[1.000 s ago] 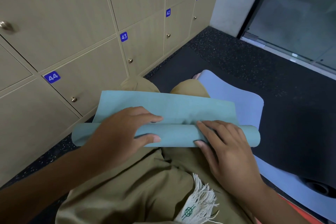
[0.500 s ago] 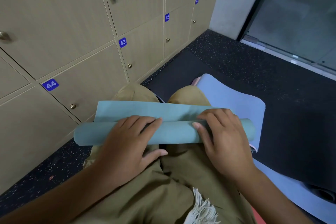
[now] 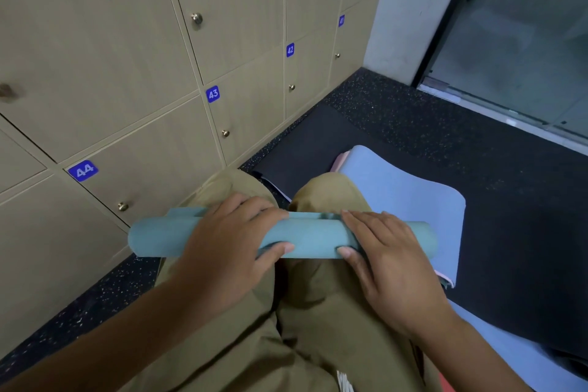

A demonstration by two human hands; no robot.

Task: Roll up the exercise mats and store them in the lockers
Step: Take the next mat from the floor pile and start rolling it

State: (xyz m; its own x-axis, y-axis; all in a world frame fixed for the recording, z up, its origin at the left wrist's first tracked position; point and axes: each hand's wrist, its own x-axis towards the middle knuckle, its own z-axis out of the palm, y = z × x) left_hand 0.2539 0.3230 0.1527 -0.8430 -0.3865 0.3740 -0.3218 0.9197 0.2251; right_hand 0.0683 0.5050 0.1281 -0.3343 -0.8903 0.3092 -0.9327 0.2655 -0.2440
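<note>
A teal exercise mat (image 3: 310, 237) lies rolled into a tube across my knees, with only a narrow flap showing along its far edge. My left hand (image 3: 222, 251) wraps the left half, fingers over the top and thumb on the near side. On the right half my right hand (image 3: 388, 259) holds it the same way. The wooden lockers (image 3: 152, 143) numbered 41 to 44 stand closed just to the left, brass knobs on their doors.
A light blue mat (image 3: 404, 191) with a pink underside curls up beside my right knee and runs back under my right arm. A black mat (image 3: 318, 143) covers the speckled floor ahead. A glass door (image 3: 525, 41) is at the far right.
The flat teal flap beyond the roll has almost gone into the tube, which is thicker and sits further out on my knees. Both hands moved forward with it.
</note>
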